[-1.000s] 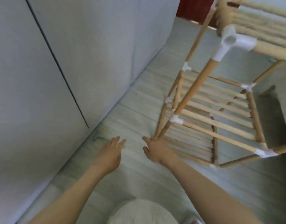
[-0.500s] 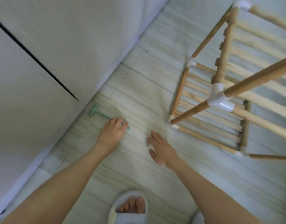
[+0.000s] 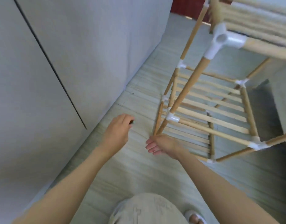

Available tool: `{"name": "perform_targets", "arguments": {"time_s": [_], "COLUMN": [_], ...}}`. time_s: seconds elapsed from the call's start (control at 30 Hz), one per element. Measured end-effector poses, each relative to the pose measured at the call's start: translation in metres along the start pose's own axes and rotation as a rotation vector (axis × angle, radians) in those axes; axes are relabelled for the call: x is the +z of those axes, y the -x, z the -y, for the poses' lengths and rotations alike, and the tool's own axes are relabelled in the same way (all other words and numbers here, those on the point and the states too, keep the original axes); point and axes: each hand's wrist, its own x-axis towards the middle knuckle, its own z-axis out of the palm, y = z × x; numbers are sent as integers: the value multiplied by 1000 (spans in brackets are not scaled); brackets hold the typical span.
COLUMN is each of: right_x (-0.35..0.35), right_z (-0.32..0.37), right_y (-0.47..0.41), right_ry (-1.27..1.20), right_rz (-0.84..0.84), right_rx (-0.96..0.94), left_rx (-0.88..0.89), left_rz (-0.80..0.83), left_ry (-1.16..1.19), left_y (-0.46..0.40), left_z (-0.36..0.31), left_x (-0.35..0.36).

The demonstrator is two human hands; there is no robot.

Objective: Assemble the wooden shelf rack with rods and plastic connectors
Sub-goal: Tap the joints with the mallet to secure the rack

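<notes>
1. Two hands hover low over the floor beside the wooden shelf rack (image 3: 208,113), and the left hand (image 3: 118,131) has its fingers curled round a small green tool (image 3: 132,122); only the tool's tip peeks out past the knuckles, so what kind of tool it is I cannot tell.
2. Right hand (image 3: 161,145) hangs relaxed, fingers loosely bent, gripping nothing, just beside the rack's nearest foot (image 3: 156,133).
3. For a clean step, my read is that the free hand should steady that near upright rod (image 3: 187,88) before the tool goes anywhere near a joint.
4. Work close to the white plastic connector (image 3: 172,118) low on the same rod; pushing higher up would likely rock the frame.
5. Now the rack itself: pale round rods, white corner connectors, slatted shelves at several levels.
6. It stands on the pale floor to the right of the grey cabinet wall (image 3: 74,54), already looking largely built.
</notes>
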Motion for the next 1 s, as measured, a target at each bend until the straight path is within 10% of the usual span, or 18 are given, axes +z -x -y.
{"name": "perform_targets", "arguments": {"time_s": [0.27, 0.5, 0.67, 0.83, 1.0], "right_x": [-51, -95, -129, -180, -207], "right_z": [80, 70, 53, 30, 4], "right_y": [134, 228, 269, 282, 287], "right_ry": [-323, -399, -530, 8, 189], "right_rz": [59, -66, -297, -902, -993], "right_rx": [-381, -587, -715, -724, -695], "left_rx": [684, 931, 418, -89, -146], "left_rz": [-370, -481, -450, -116, -170], "left_ry": [-229, -271, -24, 413, 688], "left_y": [-19, -30, -61, -120, -141], "left_z": [-141, -222, -234, -230, -241], "left_x": [-108, -113, -105, -90, -67]}}
